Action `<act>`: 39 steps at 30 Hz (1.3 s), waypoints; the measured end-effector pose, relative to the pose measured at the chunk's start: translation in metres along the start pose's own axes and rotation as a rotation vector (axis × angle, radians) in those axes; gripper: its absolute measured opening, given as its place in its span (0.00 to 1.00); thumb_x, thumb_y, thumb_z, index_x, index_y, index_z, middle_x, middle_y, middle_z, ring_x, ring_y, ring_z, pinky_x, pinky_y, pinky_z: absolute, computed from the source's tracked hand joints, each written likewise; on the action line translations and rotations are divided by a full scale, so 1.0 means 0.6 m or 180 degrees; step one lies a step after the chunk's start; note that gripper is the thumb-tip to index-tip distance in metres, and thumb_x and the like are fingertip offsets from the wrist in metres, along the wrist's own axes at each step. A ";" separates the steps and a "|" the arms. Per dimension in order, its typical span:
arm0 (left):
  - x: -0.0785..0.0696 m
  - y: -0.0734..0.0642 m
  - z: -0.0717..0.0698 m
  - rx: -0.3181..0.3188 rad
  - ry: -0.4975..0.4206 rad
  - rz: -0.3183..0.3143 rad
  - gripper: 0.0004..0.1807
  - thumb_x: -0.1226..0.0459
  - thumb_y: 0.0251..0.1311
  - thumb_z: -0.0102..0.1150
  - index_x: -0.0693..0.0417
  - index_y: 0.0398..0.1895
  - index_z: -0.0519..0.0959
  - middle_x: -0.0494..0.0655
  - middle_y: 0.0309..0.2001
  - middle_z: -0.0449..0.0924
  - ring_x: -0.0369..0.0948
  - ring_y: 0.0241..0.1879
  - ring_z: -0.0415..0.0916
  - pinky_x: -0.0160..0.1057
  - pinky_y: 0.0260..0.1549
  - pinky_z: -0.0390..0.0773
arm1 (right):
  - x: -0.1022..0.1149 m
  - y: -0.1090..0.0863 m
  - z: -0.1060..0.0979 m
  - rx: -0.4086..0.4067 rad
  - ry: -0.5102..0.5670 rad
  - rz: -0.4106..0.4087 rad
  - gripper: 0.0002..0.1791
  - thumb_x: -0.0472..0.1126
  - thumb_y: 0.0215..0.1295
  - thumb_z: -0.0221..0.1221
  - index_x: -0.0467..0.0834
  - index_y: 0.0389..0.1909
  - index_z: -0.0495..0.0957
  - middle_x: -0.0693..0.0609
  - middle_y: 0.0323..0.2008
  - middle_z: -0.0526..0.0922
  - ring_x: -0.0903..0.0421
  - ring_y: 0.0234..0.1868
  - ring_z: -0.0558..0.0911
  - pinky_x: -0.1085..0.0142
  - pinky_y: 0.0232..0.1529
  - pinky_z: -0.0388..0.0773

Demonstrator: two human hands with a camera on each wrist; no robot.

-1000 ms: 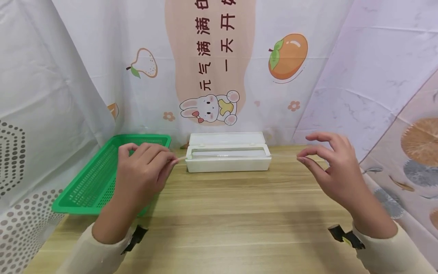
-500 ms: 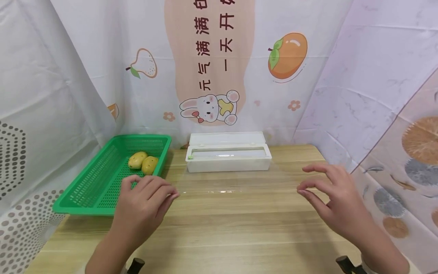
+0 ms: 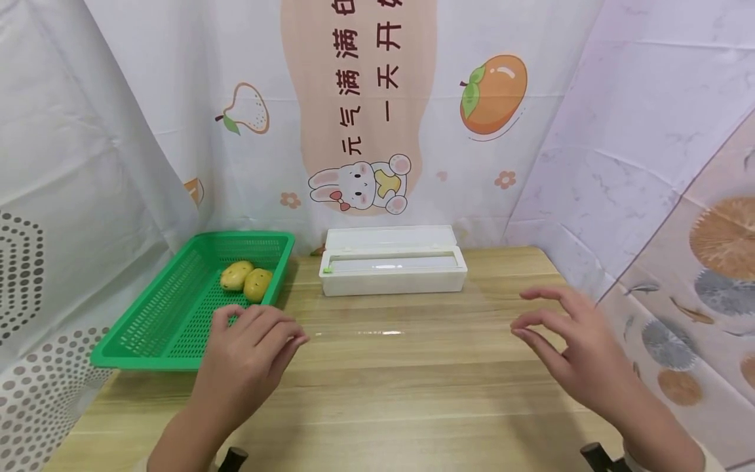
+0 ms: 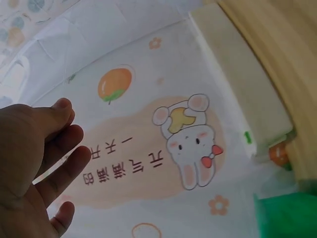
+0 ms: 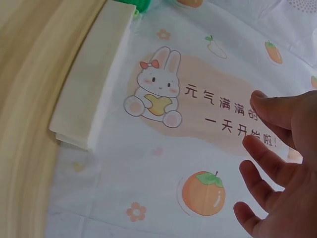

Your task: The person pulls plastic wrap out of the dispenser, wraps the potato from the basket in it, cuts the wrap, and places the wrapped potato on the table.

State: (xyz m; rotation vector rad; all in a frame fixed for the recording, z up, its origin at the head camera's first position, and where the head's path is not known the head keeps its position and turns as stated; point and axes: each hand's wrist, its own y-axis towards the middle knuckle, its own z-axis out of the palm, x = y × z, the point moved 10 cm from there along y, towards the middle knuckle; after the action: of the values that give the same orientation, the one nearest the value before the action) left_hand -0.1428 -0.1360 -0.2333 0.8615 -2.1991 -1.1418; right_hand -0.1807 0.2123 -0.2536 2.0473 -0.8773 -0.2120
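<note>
A clear sheet of plastic wrap (image 3: 380, 332) stretches between my two hands, showing mainly as bright glints over the table. My left hand (image 3: 250, 347) pinches its left end between thumb and fingertips, close to the green basket's front right side. At the other end, my right hand (image 3: 575, 354) has thumb and index finger together on the wrap, its other fingers spread. Behind the sheet stands a white plastic wrap dispenser (image 3: 394, 284), lid raised, with a small green piece at its left end and the roll showing inside.
On the left sits a green plastic basket (image 3: 147, 362) holding two yellow potatoes (image 3: 257, 286). The wooden table (image 3: 377, 406) ends at a printed curtain (image 3: 248, 177) behind the dispenser, and more cloth hangs on both sides.
Both hands have come down and back from the dispenser's level, bringing the wrap toward me. The potatoes, earlier hidden behind my left hand, now show. Over the last half second the hands barely move.
</note>
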 end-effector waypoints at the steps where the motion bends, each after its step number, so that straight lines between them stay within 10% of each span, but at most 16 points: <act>1: 0.004 0.009 -0.002 -0.0018 0.0023 0.0007 0.12 0.58 0.65 0.56 0.53 0.27 0.83 0.43 0.30 0.82 0.43 0.31 0.77 0.53 0.36 0.62 | -0.003 0.008 -0.004 -0.0047 -0.0003 -0.0003 0.05 0.48 0.55 0.67 0.54 0.30 0.84 0.46 0.48 0.80 0.44 0.50 0.74 0.62 0.53 0.60; 18: 0.101 0.150 0.016 0.0095 0.0713 0.0046 0.11 0.59 0.64 0.57 0.58 0.32 0.82 0.51 0.32 0.83 0.50 0.34 0.76 0.58 0.41 0.61 | -0.062 0.157 -0.043 -0.0449 -0.0358 0.0114 0.08 0.34 0.44 0.73 0.46 0.27 0.85 0.46 0.47 0.81 0.42 0.49 0.74 0.49 0.46 0.60; 39: 0.147 0.221 0.012 0.0060 0.1073 -0.0080 0.15 0.55 0.66 0.53 0.57 0.32 0.81 0.52 0.32 0.82 0.51 0.34 0.75 0.56 0.40 0.61 | -0.076 0.233 -0.067 -0.0606 -0.0348 0.0217 0.04 0.36 0.50 0.71 0.43 0.28 0.86 0.45 0.48 0.80 0.42 0.52 0.72 0.52 0.49 0.59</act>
State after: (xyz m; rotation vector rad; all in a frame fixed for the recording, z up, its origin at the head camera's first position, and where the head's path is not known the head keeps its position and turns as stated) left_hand -0.2464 -0.1378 -0.1122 1.0109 -1.9296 -0.9116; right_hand -0.2669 0.2168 -0.1278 1.8401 -0.9549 -0.3590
